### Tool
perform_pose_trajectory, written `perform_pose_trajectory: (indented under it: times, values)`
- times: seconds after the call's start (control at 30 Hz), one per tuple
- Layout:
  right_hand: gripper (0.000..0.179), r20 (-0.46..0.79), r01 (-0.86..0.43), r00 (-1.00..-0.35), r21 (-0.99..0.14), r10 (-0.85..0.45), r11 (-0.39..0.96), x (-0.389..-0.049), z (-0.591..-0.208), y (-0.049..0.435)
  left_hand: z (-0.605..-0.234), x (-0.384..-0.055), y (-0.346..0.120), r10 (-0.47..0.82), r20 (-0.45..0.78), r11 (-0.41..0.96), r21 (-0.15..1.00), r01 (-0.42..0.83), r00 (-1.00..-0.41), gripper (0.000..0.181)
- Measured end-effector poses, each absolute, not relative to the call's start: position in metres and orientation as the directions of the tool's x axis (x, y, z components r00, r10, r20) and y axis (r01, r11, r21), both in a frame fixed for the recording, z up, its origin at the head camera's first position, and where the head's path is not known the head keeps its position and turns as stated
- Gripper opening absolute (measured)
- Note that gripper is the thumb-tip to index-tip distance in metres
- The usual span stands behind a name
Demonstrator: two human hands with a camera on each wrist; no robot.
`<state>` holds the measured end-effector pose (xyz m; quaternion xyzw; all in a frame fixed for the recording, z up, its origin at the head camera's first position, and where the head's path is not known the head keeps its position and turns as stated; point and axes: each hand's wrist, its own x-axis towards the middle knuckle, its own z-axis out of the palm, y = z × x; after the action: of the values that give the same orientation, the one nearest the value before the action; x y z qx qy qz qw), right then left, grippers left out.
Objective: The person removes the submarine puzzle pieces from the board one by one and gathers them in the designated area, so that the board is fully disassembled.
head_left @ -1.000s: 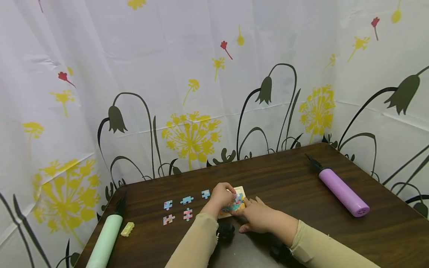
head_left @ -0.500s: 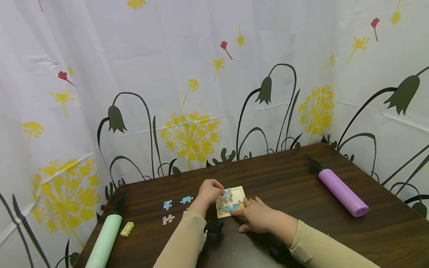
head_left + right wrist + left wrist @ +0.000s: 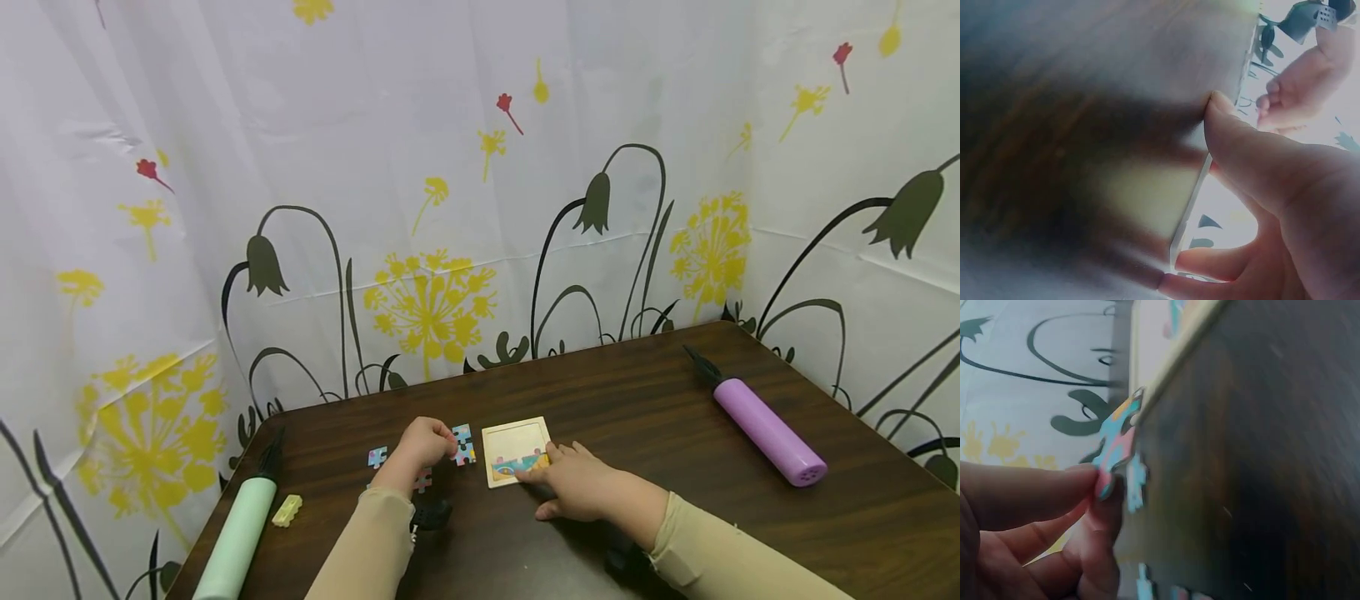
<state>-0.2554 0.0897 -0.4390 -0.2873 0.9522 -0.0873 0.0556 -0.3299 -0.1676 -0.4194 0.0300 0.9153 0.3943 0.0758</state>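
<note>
My left hand (image 3: 425,443) pinches a blue, yellow and pink jigsaw piece (image 3: 466,454) between thumb and fingers. In the left wrist view the held piece (image 3: 1116,437) is tilted up on edge beside the tray rim, a loose blue piece (image 3: 1135,482) behind it. The pale square puzzle tray (image 3: 517,432) has pieces (image 3: 517,467) in its lower row and a bare upper part. My right hand (image 3: 581,483) rests at the tray's lower right corner with fingers spread. In the right wrist view its thumb (image 3: 1222,115) and fingers are at the tray's edge (image 3: 1191,209).
More loose jigsaw pieces (image 3: 377,457) lie left of the tray, some partly hidden by the left hand. A yellow block (image 3: 287,511) and a green hand pump (image 3: 238,533) lie further left. At the right is a purple hand pump (image 3: 768,429). A patterned curtain (image 3: 427,208) hangs behind the table.
My left hand has moved left, off the tray, carrying a jigsaw piece. The tray's upper part, filled with pieces earlier, now shows bare board. The right hand has stayed put.
</note>
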Motion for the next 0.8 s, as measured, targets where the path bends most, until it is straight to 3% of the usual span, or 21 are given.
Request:
perform_pose_trajectory:
  times: [0.13,0.3,0.6,0.8]
  values:
    - [0.061,-0.057,-0.539,-0.828,-0.193,-0.557,0.82,-0.256,-0.44,0.09,-0.426,-0.328,-0.172,0.111,-0.197,0.663,0.745,-0.075,-0.974,0.006]
    - [0.061,-0.054,-0.544,-0.825,-0.196,-0.563,0.816,-0.256,-0.44,0.09,-0.43,-0.327,-0.173,0.102,-0.209,0.659,0.746,-0.091,-0.973,0.005]
    - [0.06,-0.041,-0.557,-0.819,-0.184,-0.573,0.81,-0.256,-0.441,0.088,-0.428,-0.322,-0.163,0.1,-0.121,0.73,0.684,-0.01,-0.988,0.008]
    - [0.061,-0.033,-0.559,-0.819,-0.181,-0.573,0.809,-0.257,-0.442,0.091,-0.424,-0.316,-0.14,0.239,-0.042,0.716,0.683,0.147,-0.97,0.007]
